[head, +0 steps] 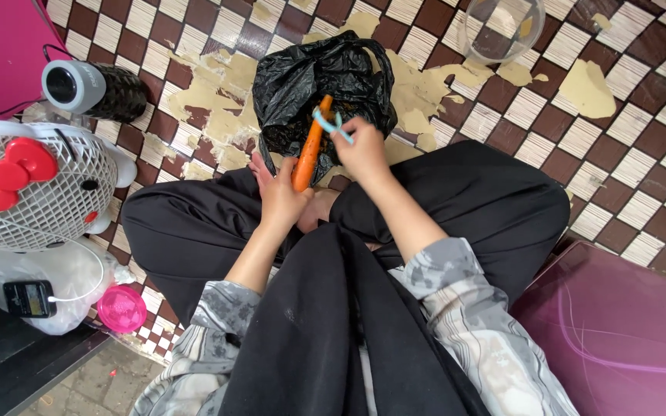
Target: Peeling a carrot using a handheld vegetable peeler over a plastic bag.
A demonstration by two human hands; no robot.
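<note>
I sit cross-legged on a checkered floor. My left hand grips the lower end of an orange carrot, which points up and away from me. My right hand holds a light blue peeler whose blade rests against the upper part of the carrot. Just beyond both hands lies an open black plastic bag, with the carrot's tip over its opening.
A clear plastic bowl stands at the far right. A white cage fan with a red bow and a grey-and-black cylinder are at the left, a pink lid below them. A purple surface lies at my right.
</note>
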